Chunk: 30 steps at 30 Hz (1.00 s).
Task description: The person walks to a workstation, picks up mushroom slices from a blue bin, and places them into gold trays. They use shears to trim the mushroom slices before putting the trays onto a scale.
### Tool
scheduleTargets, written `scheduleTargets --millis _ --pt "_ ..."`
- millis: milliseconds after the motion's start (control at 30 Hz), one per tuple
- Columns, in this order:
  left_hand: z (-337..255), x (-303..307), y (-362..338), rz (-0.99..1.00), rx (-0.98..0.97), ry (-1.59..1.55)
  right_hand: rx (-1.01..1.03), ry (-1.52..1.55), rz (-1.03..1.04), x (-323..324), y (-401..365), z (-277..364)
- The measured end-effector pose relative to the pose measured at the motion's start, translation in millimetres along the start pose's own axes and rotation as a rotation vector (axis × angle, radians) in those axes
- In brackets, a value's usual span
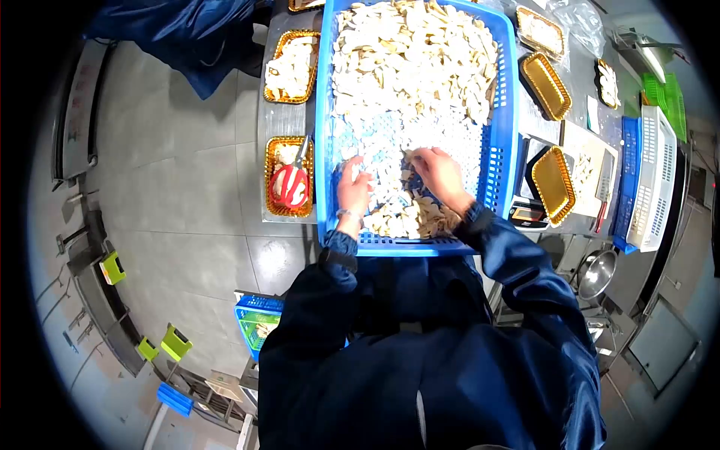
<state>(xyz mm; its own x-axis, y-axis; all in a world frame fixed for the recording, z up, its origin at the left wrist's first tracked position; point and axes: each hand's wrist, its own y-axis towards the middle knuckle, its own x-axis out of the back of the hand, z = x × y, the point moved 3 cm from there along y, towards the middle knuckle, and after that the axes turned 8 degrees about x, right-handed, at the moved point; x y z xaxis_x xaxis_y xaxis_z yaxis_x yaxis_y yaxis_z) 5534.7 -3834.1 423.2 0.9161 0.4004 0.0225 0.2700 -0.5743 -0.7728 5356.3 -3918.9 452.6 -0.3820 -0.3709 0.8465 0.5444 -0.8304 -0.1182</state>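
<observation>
A large blue plastic basket (325, 150) lies in front of me, with pale slices that look like sliced mushrooms (416, 56) heaped in its far half. A smaller pile of slices (412, 219) gathers at the near wall, and small bits are scattered over the basket floor between. My left hand (354, 193) is inside the basket on the left, fingers apart, with nothing visible in it. On the right, my right hand (441, 176) reaches over the basket floor. Its fingertips are pinched together at a small pale slice, partly hidden by the fingers.
Left of the basket are a filled gold tray (291, 67) and another gold tray (271, 191) holding a red-and-white utensil (290, 186). Gold trays (553, 184) stand on the right, near a red-handled knife (602, 214). A blue-clothed person (180, 34) is at upper left.
</observation>
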Motion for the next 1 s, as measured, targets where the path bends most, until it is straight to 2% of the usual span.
scheduleTargets --millis 67,133,167,200,233,267,333,367,400,467,533,600,667,733,767,800,867,900,933,1000 --pt "14 -3 26 -0.078 -0.240 0.297 0.063 0.095 -0.057 -18 13 4" --pt "15 -10 20 -0.044 -0.081 0.527 0.122 0.211 0.099 -23 -4 8" --pt "23 -12 19 -0.026 -0.217 0.701 0.036 0.254 0.205 -12 -12 13" --pt "32 -13 15 0.077 -0.153 0.685 -0.053 0.299 0.314 -4 -17 16" --pt "42 -12 8 0.214 -0.089 0.658 -0.100 0.314 0.126 -3 -14 7" --pt "50 -11 2 0.345 -0.027 0.628 -0.249 0.274 0.055 -9 -3 -11" --pt "43 -4 -15 0.516 0.316 0.623 -0.298 0.178 -0.066 -4 29 -26" --pt "28 -1 -21 0.532 0.288 0.623 -0.268 0.127 -0.161 -9 40 -29" --pt "29 2 -13 0.492 0.222 0.470 -0.239 0.071 -0.257 -13 46 -30" --pt "18 7 1 0.336 0.107 0.215 -0.218 0.046 -0.290 -15 46 -29" --pt "-2 6 -2 0.303 0.162 -0.156 -0.338 0.278 -0.051 -5 36 -25" --pt "-7 2 -4 0.246 0.190 -0.260 -0.486 0.949 -0.135 -19 17 -41" --pt "1 0 -2 0.277 0.240 -0.313 -0.626 1.117 0.025 -20 7 -47" --pt "7 0 -5 0.252 0.333 -0.392 -0.421 0.855 0.222 -6 0 -22" --pt "9 2 -5 0.260 0.317 -0.393 -0.396 0.947 0.436 -29 -5 -33" --pt "10 3 -6 0.259 0.318 -0.393 -0.434 0.971 0.468 -34 -6 -34" --pt "11 8 -6 0.223 0.318 -0.415 -0.368 0.702 -0.007 -29 7 -35" --pt "10 11 -6 0.212 0.319 -0.407 -0.370 0.527 -0.062 -22 12 -35" --pt "10 15 -6 0.209 0.321 -0.405 -0.368 0.383 -0.011 -17 15 -36" --pt "8 19 -7 0.197 0.294 -0.439 -0.348 0.324 0.036 -17 15 -37"
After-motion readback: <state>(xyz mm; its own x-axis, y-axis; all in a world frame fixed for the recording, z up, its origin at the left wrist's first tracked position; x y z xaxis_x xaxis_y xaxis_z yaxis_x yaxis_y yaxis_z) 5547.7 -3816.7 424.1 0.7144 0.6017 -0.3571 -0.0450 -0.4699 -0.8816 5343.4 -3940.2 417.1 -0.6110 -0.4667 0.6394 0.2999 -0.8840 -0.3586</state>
